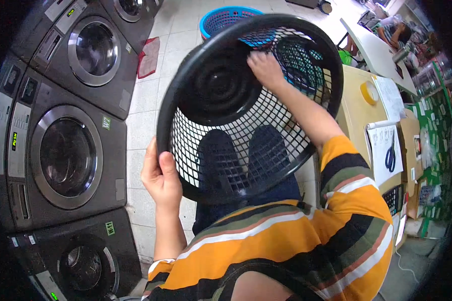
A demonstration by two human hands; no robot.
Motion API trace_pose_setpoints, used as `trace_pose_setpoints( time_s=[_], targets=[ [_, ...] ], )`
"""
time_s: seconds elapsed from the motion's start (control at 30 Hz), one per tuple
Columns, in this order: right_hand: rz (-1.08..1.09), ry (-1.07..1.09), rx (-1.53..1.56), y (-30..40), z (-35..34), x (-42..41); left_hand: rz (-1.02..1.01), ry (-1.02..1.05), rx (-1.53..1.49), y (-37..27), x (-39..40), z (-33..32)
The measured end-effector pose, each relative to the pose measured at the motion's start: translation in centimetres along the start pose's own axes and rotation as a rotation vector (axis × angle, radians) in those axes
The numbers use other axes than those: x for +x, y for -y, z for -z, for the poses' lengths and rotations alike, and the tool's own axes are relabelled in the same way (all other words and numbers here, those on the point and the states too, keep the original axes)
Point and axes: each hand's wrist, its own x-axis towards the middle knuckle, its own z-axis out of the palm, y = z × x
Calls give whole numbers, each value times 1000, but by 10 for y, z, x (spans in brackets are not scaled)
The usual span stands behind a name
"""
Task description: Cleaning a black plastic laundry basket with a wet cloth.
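Observation:
A large round black plastic laundry basket (226, 150) is tilted before me, its mouth towards me. The lattice sides let my dark trousers and the floor show through. My left hand (162, 173) grips the near-left part of its rim, thumb on the inside. Inside the basket, my right hand (265, 69) reaches to the wall near the solid base; it is blurred, and I cannot tell whether anything is in its fingers. Behind the black basket stands a blue plastic basket (226, 17), partly hidden.
Front-loading washing machines (66, 156) line the left side. A red cloth (148, 58) lies on the tiled floor (143, 128). At right, a table (348, 88) holds a tape roll (369, 93), papers, scissors (390, 156) and a calculator (392, 199). A person (395, 34) sits beyond a white table (380, 56).

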Motion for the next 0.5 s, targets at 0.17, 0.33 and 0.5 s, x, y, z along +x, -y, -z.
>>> trace_pose_setpoints(
  time_s=[0.17, 0.33, 0.5],
  targets=[
    [-226, 119, 43, 49, -57, -43, -8, 30, -66, 10, -2, -1],
    [-682, 382, 1172, 226, -26, -55, 57, 54, -127, 2, 14, -16],
    [-811, 201, 2147, 231, 109, -19, -9, 11, -85, 4, 10, -13]
  ],
)
